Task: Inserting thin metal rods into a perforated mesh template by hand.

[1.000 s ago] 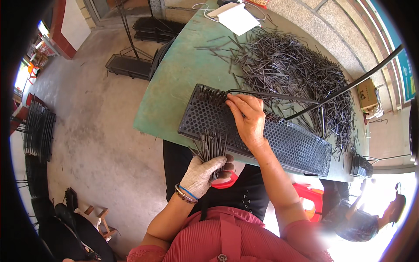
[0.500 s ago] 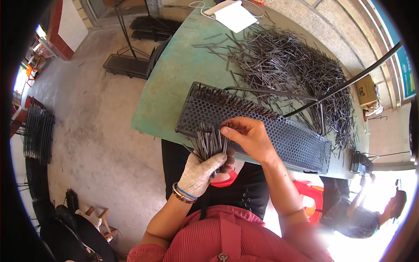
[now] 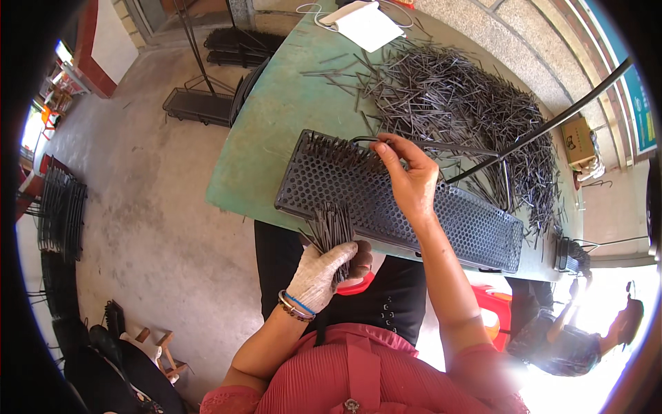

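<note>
My left hand [image 3: 316,274], in a whitish work glove, grips an upright bundle of thin dark bristle strips [image 3: 332,228] close to my body. Just beyond it, a long black brush head [image 3: 441,219] full of round holes lies slanted across the table's near edge. Dark bristles [image 3: 345,152] stand in rows along its far left side. Over that side is my bare right hand [image 3: 412,178], thumb and forefinger pinched at the end of the bristle rows. Whatever sits between those fingertips is too small to make out.
A large heap of loose dark strips [image 3: 469,96] covers the back of the green table [image 3: 255,152]. A metal handle rod [image 3: 552,124] slants up to the right from the brush head. Finished-looking brushes [image 3: 241,43] stand on the floor behind. Another person [image 3: 572,338] is at the right.
My right hand has moved up and away from the bundle to the bristle rows on the brush head. My left hand stays nearly in place with the bundle.
</note>
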`<action>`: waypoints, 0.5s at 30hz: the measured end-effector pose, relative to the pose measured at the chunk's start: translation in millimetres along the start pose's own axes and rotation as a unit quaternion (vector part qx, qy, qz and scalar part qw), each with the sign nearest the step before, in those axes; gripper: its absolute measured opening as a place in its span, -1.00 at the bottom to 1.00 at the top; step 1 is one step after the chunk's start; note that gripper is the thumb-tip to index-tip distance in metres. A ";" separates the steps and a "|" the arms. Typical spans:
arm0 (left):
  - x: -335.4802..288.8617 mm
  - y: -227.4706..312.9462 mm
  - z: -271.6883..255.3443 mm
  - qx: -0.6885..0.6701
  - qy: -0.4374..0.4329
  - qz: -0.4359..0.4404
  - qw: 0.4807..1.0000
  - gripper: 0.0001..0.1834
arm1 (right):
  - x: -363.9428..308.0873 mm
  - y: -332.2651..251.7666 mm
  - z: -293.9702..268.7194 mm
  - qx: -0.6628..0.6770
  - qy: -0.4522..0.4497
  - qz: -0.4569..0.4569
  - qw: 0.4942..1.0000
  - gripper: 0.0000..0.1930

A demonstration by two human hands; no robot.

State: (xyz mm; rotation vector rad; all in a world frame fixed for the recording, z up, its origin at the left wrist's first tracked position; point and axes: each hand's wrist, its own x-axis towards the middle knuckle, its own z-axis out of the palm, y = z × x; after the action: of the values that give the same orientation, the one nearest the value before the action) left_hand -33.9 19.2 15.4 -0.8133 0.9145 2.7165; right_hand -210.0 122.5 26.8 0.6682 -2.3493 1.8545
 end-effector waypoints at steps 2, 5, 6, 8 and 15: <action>0.9 -0.4 -5.7 0.023 -0.029 -0.011 0.999 -0.70 | 1.4 3.0 2.4 -0.008 0.001 -0.002 1.000 -0.79; 1.3 -1.0 -8.8 0.031 -0.037 -0.011 0.999 -0.71 | 1.5 3.7 3.8 -0.023 0.005 -0.013 1.000 -0.79; 0.7 0.1 -7.6 0.031 -0.038 -0.011 0.999 -0.71 | 1.4 4.0 3.8 -0.031 0.010 -0.020 0.999 -0.79; -1.3 3.3 -3.9 0.049 0.002 -0.021 0.999 -0.71 | 0.9 6.4 5.1 -0.033 0.006 -0.008 0.999 -0.79; -1.0 5.5 -5.8 0.056 0.003 -0.023 0.998 -0.71 | -2.3 10.0 8.4 -0.145 -0.028 -0.122 0.981 -0.75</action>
State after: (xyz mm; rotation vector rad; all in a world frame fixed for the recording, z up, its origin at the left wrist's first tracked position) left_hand -32.3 11.4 14.9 -0.8106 1.0241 2.5986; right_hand -209.9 117.0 14.7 0.9313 -2.3767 1.3768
